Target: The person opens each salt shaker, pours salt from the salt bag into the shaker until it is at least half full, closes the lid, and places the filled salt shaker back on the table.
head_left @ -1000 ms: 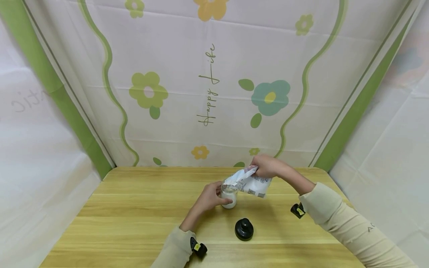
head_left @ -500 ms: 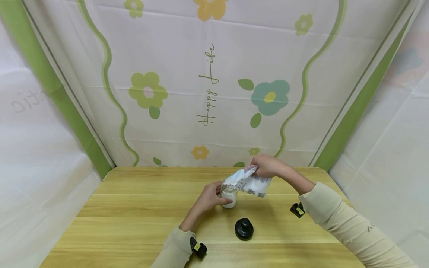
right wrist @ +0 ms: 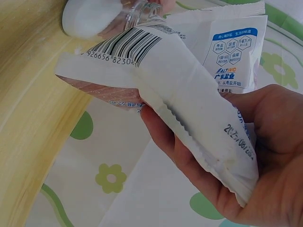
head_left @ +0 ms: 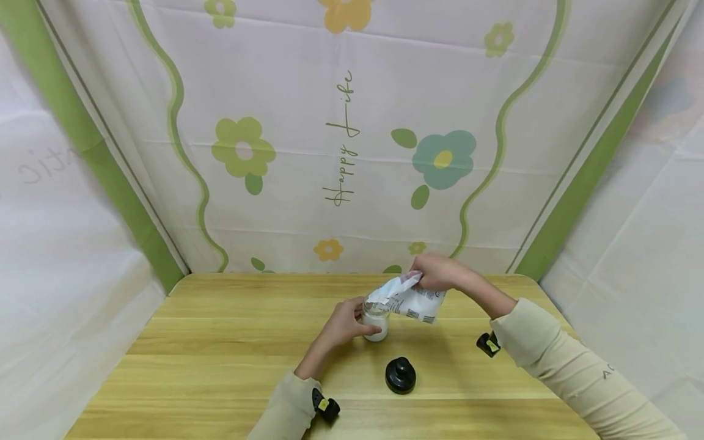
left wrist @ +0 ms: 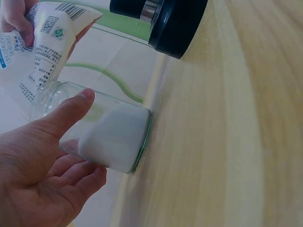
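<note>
A clear glass jar (left wrist: 113, 127), partly filled with white grains, stands on the table. My left hand (head_left: 342, 324) holds it from the left, the thumb on the near side and the fingers behind. My right hand (head_left: 437, 273) grips a white printed salt bag (head_left: 418, 304), tipped over so that its torn end rests at the jar's mouth. In the right wrist view the bag (right wrist: 189, 109) is folded in the palm, its barcode toward the jar (right wrist: 92, 16). Whether salt is flowing is hidden. Nearer me lies a black lid (head_left: 400, 376) with a raised knob.
The wooden table (head_left: 220, 360) ends at a hanging white curtain (head_left: 297, 183) with printed flowers. Similar cloth walls close in the left and right sides. In the left wrist view the black lid (left wrist: 175, 23) sits near the jar, with a metallic band at its neck.
</note>
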Tool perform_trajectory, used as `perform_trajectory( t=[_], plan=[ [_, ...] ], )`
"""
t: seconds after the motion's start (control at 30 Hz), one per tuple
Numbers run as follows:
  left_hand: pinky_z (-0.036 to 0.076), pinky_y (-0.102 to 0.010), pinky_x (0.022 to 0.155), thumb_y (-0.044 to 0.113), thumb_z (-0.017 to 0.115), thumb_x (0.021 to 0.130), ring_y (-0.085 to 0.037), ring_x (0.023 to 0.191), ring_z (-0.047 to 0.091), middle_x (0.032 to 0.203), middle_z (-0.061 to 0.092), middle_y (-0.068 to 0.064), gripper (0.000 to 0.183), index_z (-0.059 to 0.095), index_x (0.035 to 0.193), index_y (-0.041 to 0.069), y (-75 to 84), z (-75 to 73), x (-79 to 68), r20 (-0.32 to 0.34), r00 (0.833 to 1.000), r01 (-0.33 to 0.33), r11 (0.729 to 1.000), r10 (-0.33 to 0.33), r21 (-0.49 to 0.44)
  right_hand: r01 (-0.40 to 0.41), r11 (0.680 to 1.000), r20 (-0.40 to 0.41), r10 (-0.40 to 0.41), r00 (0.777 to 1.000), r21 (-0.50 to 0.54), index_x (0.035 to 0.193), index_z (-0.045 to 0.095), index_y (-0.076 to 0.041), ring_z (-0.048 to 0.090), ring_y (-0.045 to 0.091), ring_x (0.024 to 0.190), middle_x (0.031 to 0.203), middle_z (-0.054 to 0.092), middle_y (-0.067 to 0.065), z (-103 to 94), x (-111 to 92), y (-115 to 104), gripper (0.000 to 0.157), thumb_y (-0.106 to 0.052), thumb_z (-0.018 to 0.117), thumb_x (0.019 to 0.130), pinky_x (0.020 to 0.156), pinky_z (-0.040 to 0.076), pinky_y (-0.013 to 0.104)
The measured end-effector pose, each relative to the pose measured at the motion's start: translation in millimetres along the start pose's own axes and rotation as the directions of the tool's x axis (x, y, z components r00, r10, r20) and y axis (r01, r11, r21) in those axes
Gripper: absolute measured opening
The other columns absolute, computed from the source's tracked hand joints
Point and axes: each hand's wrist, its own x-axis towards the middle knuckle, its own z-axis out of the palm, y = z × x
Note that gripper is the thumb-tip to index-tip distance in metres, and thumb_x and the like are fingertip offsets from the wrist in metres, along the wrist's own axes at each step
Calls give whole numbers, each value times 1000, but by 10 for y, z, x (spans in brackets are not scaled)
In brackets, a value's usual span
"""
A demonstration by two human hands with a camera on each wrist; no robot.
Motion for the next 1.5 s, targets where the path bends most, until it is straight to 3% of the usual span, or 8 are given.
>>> perform_trajectory(
  t=[0.9,1.17,1.5],
  plan=[
    [57,-28,85,23,88,76,-16,100,67,111,71,-6,54,65,120,3,10,-16,4,4,1000,8,1000,-8,18,-21,1000,6,21,1000,-14,92,75,-1,61,13,59,74,67,6,-24,-7,-24,21,-13,59,99,54,53,23],
    [58,-32,92,21,87,77,-23,112,68,118,70,-10,59,62,126,1,-6,-4,3,14,1000,-2,1000,2,-9,9,999,-13,-9,1000,-39,87,74,-2,59,12,57,70,65,5,-8,1,-13,20,-12,61,98,52,51,22],
    [57,-31,95,21,87,78,-24,115,67,122,69,-11,64,59,132,1,-19,3,7,15,1000,6,1000,-6,-7,12,999,-14,-13,1000,-40,86,74,-2,59,12,58,71,65,5,-9,3,-13,20,-11,61,98,52,51,21]
  ],
)
